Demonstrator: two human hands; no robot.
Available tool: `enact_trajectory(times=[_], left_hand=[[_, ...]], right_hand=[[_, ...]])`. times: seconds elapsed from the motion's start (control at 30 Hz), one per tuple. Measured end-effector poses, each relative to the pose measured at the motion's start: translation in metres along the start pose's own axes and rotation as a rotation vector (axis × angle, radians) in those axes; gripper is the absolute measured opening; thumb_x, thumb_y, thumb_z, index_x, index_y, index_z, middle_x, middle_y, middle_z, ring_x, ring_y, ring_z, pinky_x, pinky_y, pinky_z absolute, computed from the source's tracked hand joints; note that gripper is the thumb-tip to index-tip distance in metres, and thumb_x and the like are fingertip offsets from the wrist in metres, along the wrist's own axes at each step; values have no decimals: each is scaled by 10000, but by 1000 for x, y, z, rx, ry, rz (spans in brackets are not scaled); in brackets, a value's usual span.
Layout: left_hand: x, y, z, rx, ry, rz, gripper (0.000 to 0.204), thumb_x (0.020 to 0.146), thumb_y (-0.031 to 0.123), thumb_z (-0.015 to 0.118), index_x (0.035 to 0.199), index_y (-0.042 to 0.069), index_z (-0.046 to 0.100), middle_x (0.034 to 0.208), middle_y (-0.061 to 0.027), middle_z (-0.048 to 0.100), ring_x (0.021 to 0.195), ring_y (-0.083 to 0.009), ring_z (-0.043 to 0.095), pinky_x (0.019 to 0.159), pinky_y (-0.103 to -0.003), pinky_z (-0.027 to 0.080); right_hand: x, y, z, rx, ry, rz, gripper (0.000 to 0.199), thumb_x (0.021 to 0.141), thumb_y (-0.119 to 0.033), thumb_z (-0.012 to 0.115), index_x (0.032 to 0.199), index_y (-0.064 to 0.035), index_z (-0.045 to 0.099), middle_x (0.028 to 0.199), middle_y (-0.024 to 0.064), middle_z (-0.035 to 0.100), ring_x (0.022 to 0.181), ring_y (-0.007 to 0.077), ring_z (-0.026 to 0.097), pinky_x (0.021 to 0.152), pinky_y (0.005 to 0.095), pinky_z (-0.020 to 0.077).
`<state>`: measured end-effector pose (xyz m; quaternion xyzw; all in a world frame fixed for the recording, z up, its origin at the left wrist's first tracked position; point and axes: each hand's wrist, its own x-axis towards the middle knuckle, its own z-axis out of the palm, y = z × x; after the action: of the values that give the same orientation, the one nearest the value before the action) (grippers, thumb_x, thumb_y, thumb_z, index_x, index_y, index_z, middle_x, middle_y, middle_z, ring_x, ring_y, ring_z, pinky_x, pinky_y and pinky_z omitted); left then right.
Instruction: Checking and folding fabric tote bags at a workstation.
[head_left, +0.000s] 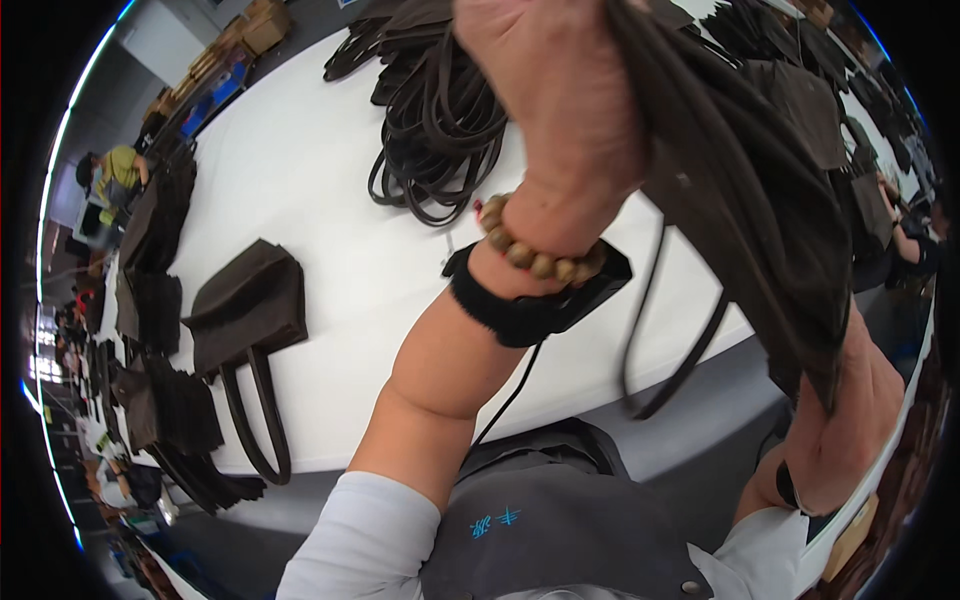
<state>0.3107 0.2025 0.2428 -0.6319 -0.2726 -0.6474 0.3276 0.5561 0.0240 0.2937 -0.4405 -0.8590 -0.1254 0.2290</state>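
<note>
A dark brown fabric bag (750,200) with long straps is stretched slantwise between my hands, above the white table. My left hand (565,100), raised at the top, grips its upper end; the fingertips are partly cut off by the picture's edge. A beaded bracelet (540,262) and a black strap with a device (530,300) circle that wrist. At the lower right my right hand (845,425) holds the bag's lower end, its fingers mostly hidden behind the cloth. A strap loop (690,385) of the bag hangs down near the table's front edge.
Another brown bag (250,305) lies flat on the white table (330,190) at left, handles toward me. Stacks of similar bags (170,400) line the left edge. A heap of dark straps (440,130) lies at the far middle. People (120,175) work beyond.
</note>
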Motion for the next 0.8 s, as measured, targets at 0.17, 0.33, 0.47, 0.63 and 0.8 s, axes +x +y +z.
enact_trajectory(times=[0.17,0.33,0.47,0.63,0.8], left_hand=[[-38,48,-10,-1325,352,-1073,284,967,295,608,940,21,543,602,-9,534,518,-67,491,514,-216,398],[-205,46,-121,-575,210,-1780,242,967,286,591,951,48,551,692,2,566,685,-101,555,718,-245,444],[-271,74,-229,-32,144,-1942,240,928,245,652,1024,38,577,859,6,613,817,-82,558,728,-219,441],[-261,139,-272,88,-354,-1814,275,836,127,732,1050,49,579,939,2,613,722,-54,508,666,-197,420],[-261,167,-256,-78,-314,-1939,357,794,91,759,1094,47,570,971,7,621,595,-41,462,562,-204,414]], right_hand=[[10,-41,31,-249,-261,-326,347,797,4,546,1111,119,637,975,234,684,780,241,683,623,263,523],[-39,-81,160,305,-701,-438,423,830,-220,645,1135,62,566,1019,165,647,739,215,657,602,280,516],[-45,-75,242,586,-696,-434,233,870,-208,636,1047,-57,618,993,112,662,946,289,639,799,376,528],[0,-86,317,549,-381,-402,188,885,-126,624,1052,-43,652,1071,103,654,1067,311,586,925,402,470],[1,-109,362,584,-564,-510,90,890,-127,618,942,-58,641,920,68,624,941,275,572,948,435,388]])
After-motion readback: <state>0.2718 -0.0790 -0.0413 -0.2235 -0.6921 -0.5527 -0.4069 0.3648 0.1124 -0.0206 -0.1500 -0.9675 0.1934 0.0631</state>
